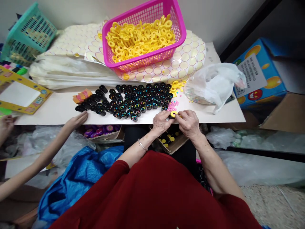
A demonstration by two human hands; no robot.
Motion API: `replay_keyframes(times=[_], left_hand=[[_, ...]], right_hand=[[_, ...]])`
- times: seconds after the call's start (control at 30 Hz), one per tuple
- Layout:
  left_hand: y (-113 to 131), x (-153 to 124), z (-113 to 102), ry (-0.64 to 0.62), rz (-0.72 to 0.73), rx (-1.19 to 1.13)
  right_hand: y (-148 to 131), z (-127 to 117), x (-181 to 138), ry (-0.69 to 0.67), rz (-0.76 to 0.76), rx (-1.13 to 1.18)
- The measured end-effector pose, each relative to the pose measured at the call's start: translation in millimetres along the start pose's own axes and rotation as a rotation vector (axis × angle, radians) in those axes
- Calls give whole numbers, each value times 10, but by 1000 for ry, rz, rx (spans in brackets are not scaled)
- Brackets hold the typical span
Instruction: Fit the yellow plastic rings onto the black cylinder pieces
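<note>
My left hand (pixel 162 122) and my right hand (pixel 189 123) meet at the front edge of the white table (pixel 54 111). Both pinch a small black tube with a yellow ring (pixel 173 114) on its top. Just beyond them lies a heap of tiny pink beads (pixel 173 105). Several black tubes (pixel 128 98) with coloured bits inside stand in rows to the left of my hands. A few loose yellow rings (pixel 176 86) lie behind the beads.
A pink basket (pixel 145 31) full of yellow rings sits on dotted sheets (pixel 186 63) at the back. Another person's hand (pixel 76 121) rests on the table edge at left. A cardboard box (pixel 172 140) with capped tubes sits under my hands. A plastic bag (pixel 214 84) lies right, a teal basket (pixel 28 33) far left.
</note>
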State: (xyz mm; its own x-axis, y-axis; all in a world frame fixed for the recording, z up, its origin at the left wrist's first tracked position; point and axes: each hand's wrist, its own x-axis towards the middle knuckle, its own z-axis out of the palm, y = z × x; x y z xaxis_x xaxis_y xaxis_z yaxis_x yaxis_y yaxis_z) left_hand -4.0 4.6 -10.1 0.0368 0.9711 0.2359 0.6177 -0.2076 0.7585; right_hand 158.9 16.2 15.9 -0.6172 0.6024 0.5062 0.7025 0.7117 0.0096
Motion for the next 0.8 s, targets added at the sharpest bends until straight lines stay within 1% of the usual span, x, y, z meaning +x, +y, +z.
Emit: replay_keyframes(times=[0.1,0.23,0.37,0.47,0.57,0.63,0.7,0.8], left_hand=[[17,5,-9,6,-19,-22],[-44,-12,-9,18,21,-109],[-108,-32,-17,91,47,-309],[-66,-9,-28,118,-1,-470],[26,43,-16,85,-92,-549],[77,75,5,66,-126,-559],[108,93,28,63,-164,-560],[131,92,52,69,-220,-537]], right_hand=[[-23,-9,-4,24,-33,-8],[-52,-40,1,25,-19,73],[-78,-54,11,34,27,171],[-98,-14,11,60,99,212],[-119,75,3,98,220,331],[-145,138,0,162,335,486],[-188,183,4,233,490,678],[-277,215,27,340,813,931]])
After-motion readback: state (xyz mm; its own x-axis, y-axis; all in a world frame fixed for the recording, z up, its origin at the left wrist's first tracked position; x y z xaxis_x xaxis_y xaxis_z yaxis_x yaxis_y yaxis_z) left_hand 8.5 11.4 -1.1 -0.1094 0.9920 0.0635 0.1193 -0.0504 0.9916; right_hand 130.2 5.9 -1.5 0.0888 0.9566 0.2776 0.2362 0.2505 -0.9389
